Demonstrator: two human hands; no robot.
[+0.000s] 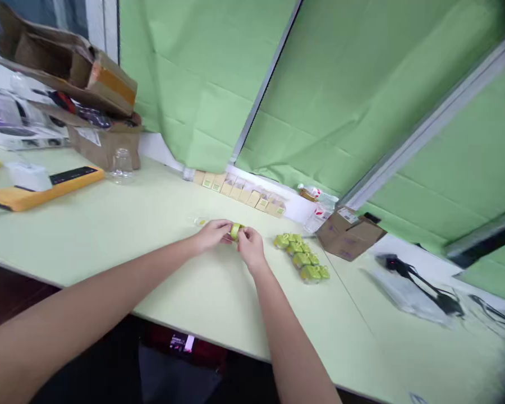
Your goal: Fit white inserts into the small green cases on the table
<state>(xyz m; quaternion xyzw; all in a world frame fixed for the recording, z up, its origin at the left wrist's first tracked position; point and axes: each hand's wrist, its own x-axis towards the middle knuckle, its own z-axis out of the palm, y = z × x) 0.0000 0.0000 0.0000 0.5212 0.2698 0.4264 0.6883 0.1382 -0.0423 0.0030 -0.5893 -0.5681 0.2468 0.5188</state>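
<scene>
Your forearms (101,297) reach toward twelve o'clock over the bench (172,286). Your left fingers (225,227) and right fingers (243,235) are nearly together, pinching a small yellow-green piece (235,230) between them. You seem to be adjusting it; the next move calls for a steady grip. From there, at four o'clock, sit green-topped containers (302,260), contents too blurred to tell; at ten, an open carton (88,145) holds dark items (95,116).

Small item (235,230) between left hand (212,234) and right hand (251,245), packs (302,260) right, box row (244,195) behind

Held object (235,230) yellow-green; packs (301,260) lime-green; tabletop (122,230) pale cream; cloth (210,67) green.
</scene>
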